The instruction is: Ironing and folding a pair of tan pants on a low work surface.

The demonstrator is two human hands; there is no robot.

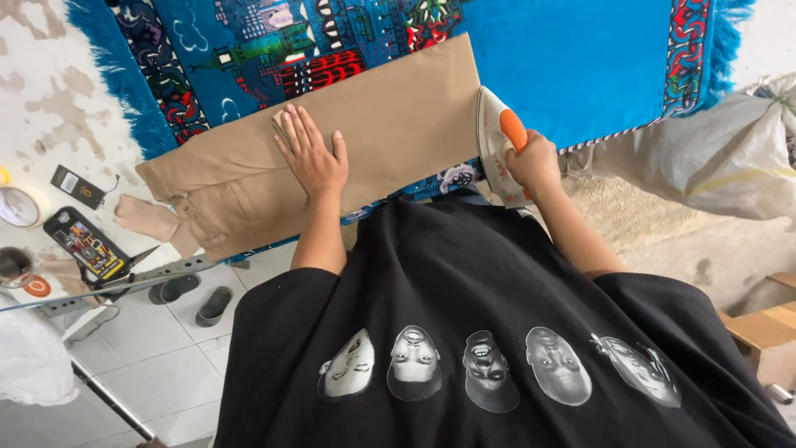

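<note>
Tan trousers (373,124) lie flat across a bright blue patterned rug (580,58) that covers the bench, the waistband end toward the left and the legs running up to the right. The left hand (311,153) rests palm down on the middle of the cloth, fingers straight and spread a little, pointing away from the body; its grip is fully open and holds nothing, only pressing the fabric flat. The forearm comes straight up from the black printed shirt (497,332) below. The right hand (535,162) is curled tight around the orange handle of a white iron (495,141), grip closed on it, wrist bent slightly inward. The iron stands at the right edge of the trousers, its nose pointing away from the person; whether its soleplate lies fully on the cloth or partly on the rug is hard to make out. The fingers of that hand are mostly hidden behind the handle. The near edge of the trousers and the bench below are covered by the person's shirt. At the left lie a phone (87,245) with a colourful screen and a small dark card-like thing (77,187), and 2 grey sandals (195,299) sit on the tiled floor. A pale sack (705,158) at the right is cut off by the frame.
</note>
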